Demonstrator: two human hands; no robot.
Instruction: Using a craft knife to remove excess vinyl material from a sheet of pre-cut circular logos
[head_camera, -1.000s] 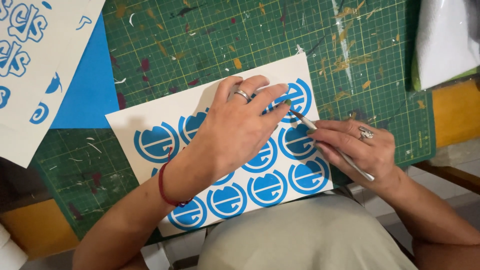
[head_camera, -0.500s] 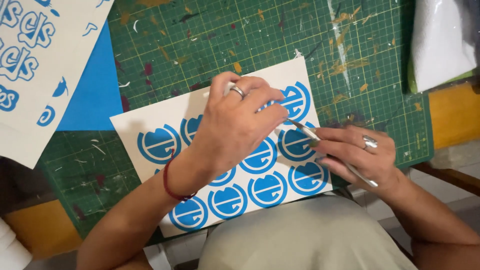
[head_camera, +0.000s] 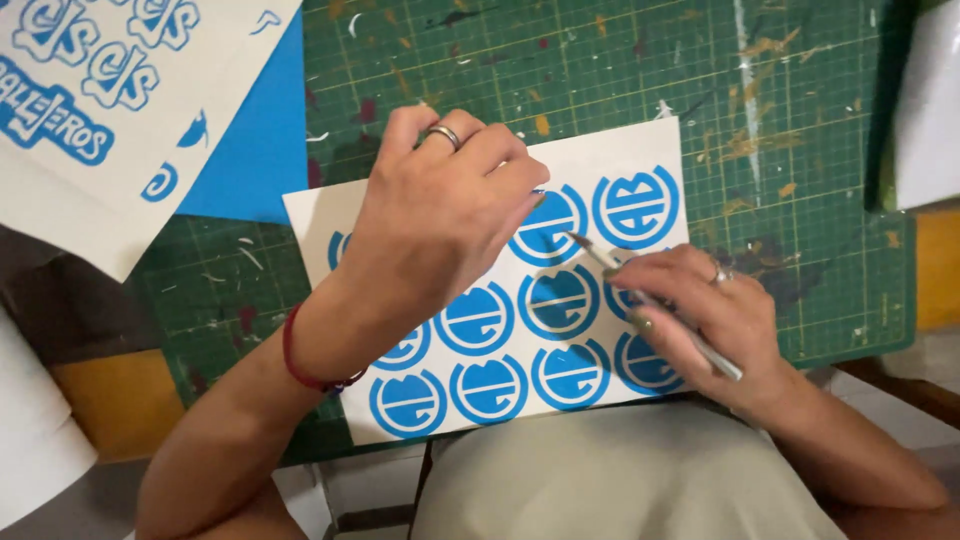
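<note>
Tool tip (head_camera: 572, 238) lower now, right hand (head_camera: 700, 320), sticker sheet (head_camera: 520, 330).

Top-right round sticker (head_camera: 636, 207) newly uncovered by left hand (head_camera: 440, 215).

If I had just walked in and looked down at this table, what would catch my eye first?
Most likely the white sheet of round blue stickers lying in the middle of the green cutting mat. The left hand presses flat on the sheet, while the right hand holds a thin craft knife with its tip at a sticker in the upper row. Another blue-printed white sheet lies at the top left.
</note>
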